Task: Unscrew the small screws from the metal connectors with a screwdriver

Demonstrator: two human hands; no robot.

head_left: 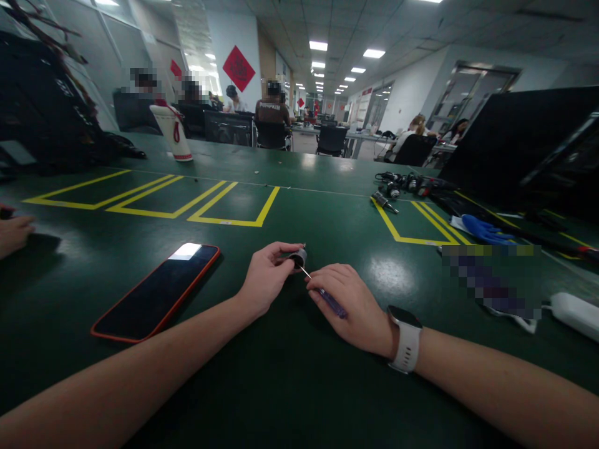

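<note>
My left hand (266, 274) is closed, thumb and fingers around a small grey cylindrical part (299, 256) with a dark hollow facing me. My right hand (349, 302) grips a screwdriver (333, 304) with a see-through purple handle. Its thin metal shaft points up and left, and the tip meets the opening of the grey part; how deep it sits I cannot tell. Both hands are just above the green tabletop (262, 386). Left of my hands lies a phone (159, 293) in an orange-red case. A watch (406, 337) with a pale strap is on my right wrist.
Yellow tape outlines (224, 222) mark the table. A white cup (172, 131) stands at the back left. On the right are a dark metal connector (384, 202), cables (397, 183), a blue glove (484, 229) and a white plastic block (575, 315). Another person's hand (16, 234) rests at far left.
</note>
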